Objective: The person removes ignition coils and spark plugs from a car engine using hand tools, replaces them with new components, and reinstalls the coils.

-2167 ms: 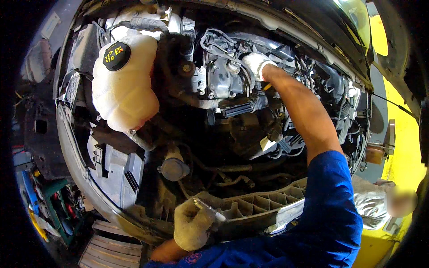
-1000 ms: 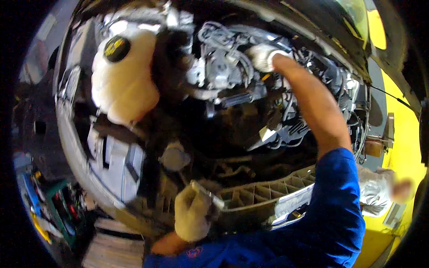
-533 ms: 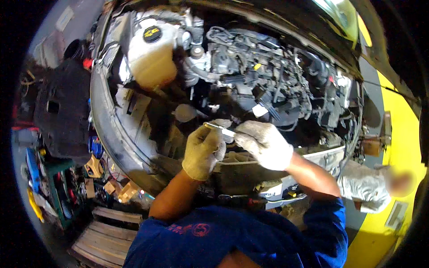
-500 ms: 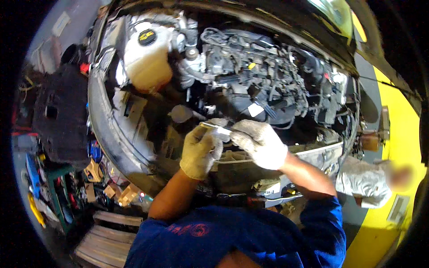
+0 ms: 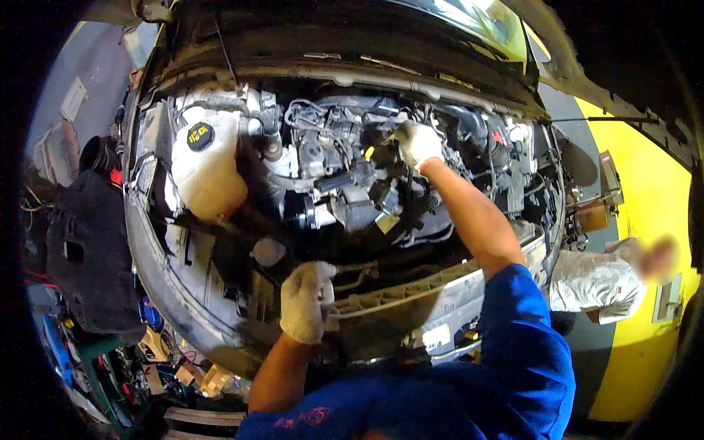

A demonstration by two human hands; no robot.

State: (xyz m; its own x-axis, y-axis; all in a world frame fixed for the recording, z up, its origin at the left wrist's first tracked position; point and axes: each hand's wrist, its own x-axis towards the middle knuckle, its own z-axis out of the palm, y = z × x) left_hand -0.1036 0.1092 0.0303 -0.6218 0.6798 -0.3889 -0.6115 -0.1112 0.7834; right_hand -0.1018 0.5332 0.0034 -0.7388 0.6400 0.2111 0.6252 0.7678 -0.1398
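Note:
My right hand (image 5: 420, 144), in a pale work glove, reaches far into the engine bay and is at the top of the engine (image 5: 345, 154), among hoses and wiring. Its fingers are bent downward, and whatever they grip is hidden. Near the front crossmember (image 5: 411, 284), my left hand (image 5: 304, 301), also gloved, is curled closed above the radiator edge. I cannot make out what lies inside it. A white coolant tank (image 5: 209, 172) with a black cap (image 5: 200, 136) stands at the left of the bay.
The raised hood (image 5: 293, 44) hangs over the far side, with a thin rod (image 5: 623, 119) at the right. Boxes (image 5: 215, 380) and tools lie on the floor at lower left. Another person (image 5: 598, 282) in a light shirt is at the right, beside a yellow floor area (image 5: 645, 205).
My hands have parted from the thin, shiny piece they held together. The right hand has moved far forward onto the engine; the left has dropped slightly nearer me. The view has shifted.

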